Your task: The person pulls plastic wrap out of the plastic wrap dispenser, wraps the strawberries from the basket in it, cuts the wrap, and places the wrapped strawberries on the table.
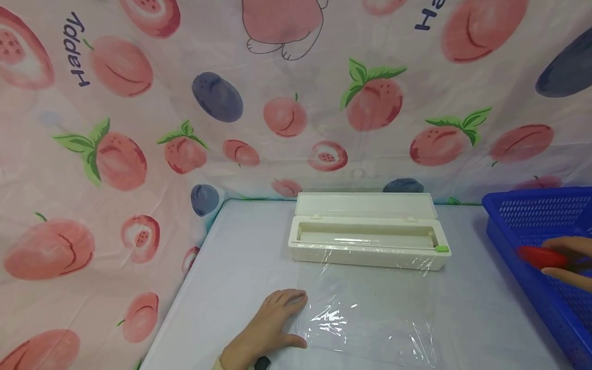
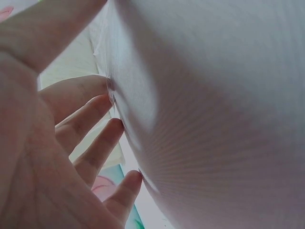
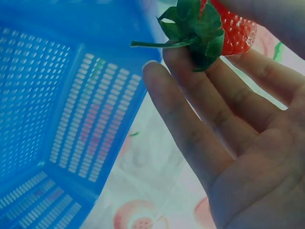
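A red strawberry [image 3: 238,33] with green leaves and a stem is gripped between the thumb and fingers of my right hand [image 1: 573,261], above the near side of the blue basket [image 1: 501,241]. My left hand [image 1: 268,326] rests on the white table at the left edge of a sheet of clear plastic wrap [image 1: 365,313], its fingers and thumb spread apart. In the left wrist view, the left hand's fingertips [image 2: 114,125] touch the table surface. The wrap runs forward out of a white dispenser box [image 1: 365,258], whose lid [image 1: 365,204] stands raised.
A green slider [image 1: 442,248] sits at the right end of the dispenser's front edge. Behind and to the left of the table [image 1: 250,231] hangs a fruit-printed cloth [image 1: 259,67]. The basket's perforated walls border the table's right side.
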Tool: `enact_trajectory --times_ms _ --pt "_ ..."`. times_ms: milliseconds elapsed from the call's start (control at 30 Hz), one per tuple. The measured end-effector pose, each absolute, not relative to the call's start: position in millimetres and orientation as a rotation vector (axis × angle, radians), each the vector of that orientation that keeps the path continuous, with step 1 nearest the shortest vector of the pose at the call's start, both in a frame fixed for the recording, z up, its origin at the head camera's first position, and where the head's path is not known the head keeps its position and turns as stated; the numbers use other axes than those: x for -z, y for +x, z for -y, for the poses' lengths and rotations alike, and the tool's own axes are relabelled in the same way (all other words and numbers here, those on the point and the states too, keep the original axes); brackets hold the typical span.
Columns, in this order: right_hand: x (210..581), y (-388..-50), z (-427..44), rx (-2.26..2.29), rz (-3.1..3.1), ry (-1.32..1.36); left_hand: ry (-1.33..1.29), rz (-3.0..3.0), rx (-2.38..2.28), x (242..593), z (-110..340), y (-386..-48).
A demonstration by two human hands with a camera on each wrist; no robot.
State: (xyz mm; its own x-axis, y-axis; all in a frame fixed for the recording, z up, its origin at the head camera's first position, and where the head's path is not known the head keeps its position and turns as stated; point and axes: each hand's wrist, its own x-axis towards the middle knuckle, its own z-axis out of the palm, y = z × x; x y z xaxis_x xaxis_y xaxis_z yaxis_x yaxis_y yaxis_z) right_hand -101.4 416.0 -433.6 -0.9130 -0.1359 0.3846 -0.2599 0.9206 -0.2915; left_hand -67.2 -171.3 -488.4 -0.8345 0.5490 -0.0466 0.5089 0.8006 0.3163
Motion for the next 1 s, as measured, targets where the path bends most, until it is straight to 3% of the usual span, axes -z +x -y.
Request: enact_trajectory --times_ms 300,1000 --pt "403.1 -93.6 -369.6 -0.447 2.8 0.374 0.793 -2.83 -0.422 487.7 170.5 -68.5" --pt "392.0 -96.0 -312.9 -0.567 3.021 0.462 0.792 -2.835 -0.423 489.6 169.9 -69.0"
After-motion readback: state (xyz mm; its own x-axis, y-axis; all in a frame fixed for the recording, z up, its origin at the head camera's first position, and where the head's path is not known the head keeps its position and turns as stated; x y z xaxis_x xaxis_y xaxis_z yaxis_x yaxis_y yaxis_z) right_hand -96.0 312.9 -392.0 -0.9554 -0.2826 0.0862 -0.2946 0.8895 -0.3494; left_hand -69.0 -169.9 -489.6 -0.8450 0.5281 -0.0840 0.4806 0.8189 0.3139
